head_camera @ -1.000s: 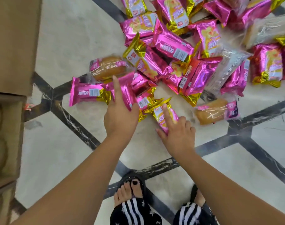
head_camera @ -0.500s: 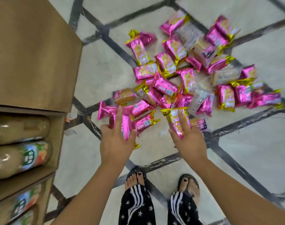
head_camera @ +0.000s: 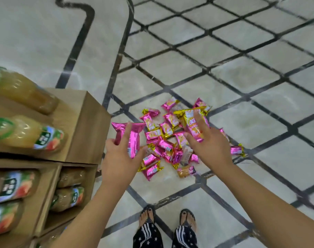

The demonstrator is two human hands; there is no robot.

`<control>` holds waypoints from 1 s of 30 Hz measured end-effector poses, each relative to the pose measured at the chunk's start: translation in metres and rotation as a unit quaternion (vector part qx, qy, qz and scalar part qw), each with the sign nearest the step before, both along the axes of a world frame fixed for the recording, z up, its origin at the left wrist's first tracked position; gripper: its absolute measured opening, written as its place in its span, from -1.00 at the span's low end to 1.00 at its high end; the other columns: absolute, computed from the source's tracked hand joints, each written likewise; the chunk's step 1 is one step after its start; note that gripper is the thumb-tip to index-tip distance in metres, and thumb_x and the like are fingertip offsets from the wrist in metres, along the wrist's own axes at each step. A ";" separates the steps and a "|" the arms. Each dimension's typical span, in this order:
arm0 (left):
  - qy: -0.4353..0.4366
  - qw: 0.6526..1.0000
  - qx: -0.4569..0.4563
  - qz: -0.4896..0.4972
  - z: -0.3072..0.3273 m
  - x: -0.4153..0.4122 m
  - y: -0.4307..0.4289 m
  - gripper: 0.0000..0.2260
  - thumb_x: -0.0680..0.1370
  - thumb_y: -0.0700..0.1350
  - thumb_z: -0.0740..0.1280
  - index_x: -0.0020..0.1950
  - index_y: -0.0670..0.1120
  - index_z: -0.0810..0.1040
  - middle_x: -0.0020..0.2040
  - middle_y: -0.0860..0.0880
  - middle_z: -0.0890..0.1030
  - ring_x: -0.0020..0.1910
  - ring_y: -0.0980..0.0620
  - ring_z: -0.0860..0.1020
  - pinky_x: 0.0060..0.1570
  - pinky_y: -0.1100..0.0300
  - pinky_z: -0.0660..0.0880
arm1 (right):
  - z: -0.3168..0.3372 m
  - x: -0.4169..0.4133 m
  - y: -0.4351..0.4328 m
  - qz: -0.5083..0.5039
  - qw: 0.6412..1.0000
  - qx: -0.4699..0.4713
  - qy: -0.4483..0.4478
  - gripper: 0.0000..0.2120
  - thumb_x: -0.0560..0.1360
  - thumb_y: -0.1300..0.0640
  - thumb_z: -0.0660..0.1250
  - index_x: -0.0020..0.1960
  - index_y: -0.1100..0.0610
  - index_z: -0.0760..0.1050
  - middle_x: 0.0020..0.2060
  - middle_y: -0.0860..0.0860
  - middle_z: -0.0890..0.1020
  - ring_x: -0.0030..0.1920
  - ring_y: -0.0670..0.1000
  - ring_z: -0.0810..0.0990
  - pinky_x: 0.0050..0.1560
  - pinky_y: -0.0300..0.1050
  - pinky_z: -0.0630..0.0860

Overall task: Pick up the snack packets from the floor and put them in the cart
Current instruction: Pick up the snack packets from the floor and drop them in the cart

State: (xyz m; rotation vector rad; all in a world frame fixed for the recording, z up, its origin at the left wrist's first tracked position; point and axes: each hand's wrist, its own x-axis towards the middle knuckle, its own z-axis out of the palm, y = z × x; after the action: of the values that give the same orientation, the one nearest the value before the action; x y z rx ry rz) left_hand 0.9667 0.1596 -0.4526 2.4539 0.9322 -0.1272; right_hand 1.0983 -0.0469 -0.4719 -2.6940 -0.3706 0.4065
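Nothing I can read: the print on the pink snack packets [head_camera: 165, 144] and on the bottle labels [head_camera: 45, 138] is too blurred for me.

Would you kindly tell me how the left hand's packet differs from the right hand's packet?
The left packet, held by the left hand, shows a plain pink side with a small white label; the right packet, held by the right hand, shows a printed face with a gold end. The left packet is near the cardboard boxes; the right packet is over the floor pile. Both are shiny pink wrappers.
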 end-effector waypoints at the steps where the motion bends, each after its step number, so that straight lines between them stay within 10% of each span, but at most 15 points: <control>1: -0.006 1.000 0.001 -0.002 0.022 -0.001 -0.006 -0.27 0.48 0.33 0.28 0.52 0.37 -0.07 0.12 -0.05 0.27 -0.26 -0.03 0.44 -0.22 0.16 0.43 | 0.024 -0.003 -0.006 0.004 1.000 0.006 -0.003 -0.33 0.50 -0.35 0.12 0.52 -0.35 -0.10 -0.06 0.16 0.48 -0.05 0.21 0.54 -0.23 -0.08 0.29; 11: -0.030 0.996 -0.054 -0.072 0.181 -0.024 -0.095 -0.31 0.50 0.32 0.23 0.52 0.40 -0.09 0.04 -0.02 0.33 -0.24 0.08 0.47 -0.23 0.16 0.41 | 0.188 -0.069 -0.093 -0.035 0.997 0.066 -0.015 -0.35 0.51 -0.33 0.16 0.52 -0.35 -0.03 -0.21 0.04 0.47 -0.14 0.06 0.48 -0.21 -0.06 0.37; 17: -0.122 0.979 -0.147 -0.067 0.225 -0.049 -0.122 -0.34 0.51 0.25 0.31 0.48 0.45 0.00 0.10 0.06 0.36 -0.15 0.31 0.34 -0.21 0.36 0.25 | 0.226 -0.113 -0.137 -0.171 0.974 0.146 0.021 -0.37 0.47 -0.30 0.26 0.47 -0.38 0.11 0.07 0.02 0.59 0.09 0.08 0.54 0.02 -0.03 0.47; 24: -0.082 0.968 -0.083 -0.221 0.253 -0.033 -0.094 -0.33 0.50 0.33 0.23 0.45 0.50 -0.15 0.16 0.00 0.32 -0.11 0.05 0.52 -0.11 0.12 0.51 | 0.241 -0.159 -0.117 -0.268 0.958 0.104 -0.018 -0.39 0.47 -0.30 0.24 0.46 -0.39 0.12 -0.15 -0.01 0.57 -0.06 0.06 0.55 -0.05 0.02 0.52; 30: -0.063 0.934 -0.120 -0.329 0.263 -0.036 -0.080 -0.35 0.52 0.34 0.20 0.42 0.54 -0.19 0.09 0.05 0.28 -0.13 0.11 0.44 -0.29 0.36 0.29 | 0.248 -0.217 -0.098 -0.393 0.914 0.103 -0.010 -0.38 0.46 -0.28 0.27 0.46 -0.39 0.14 -0.18 0.00 0.56 -0.12 0.06 0.54 -0.11 -0.02 0.49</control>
State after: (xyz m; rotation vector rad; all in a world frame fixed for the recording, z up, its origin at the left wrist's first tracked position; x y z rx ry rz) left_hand 0.9308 0.0796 -0.1896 2.4052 0.0040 -0.2883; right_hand 0.8813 -0.1454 -0.2239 -2.3807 0.6275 0.0855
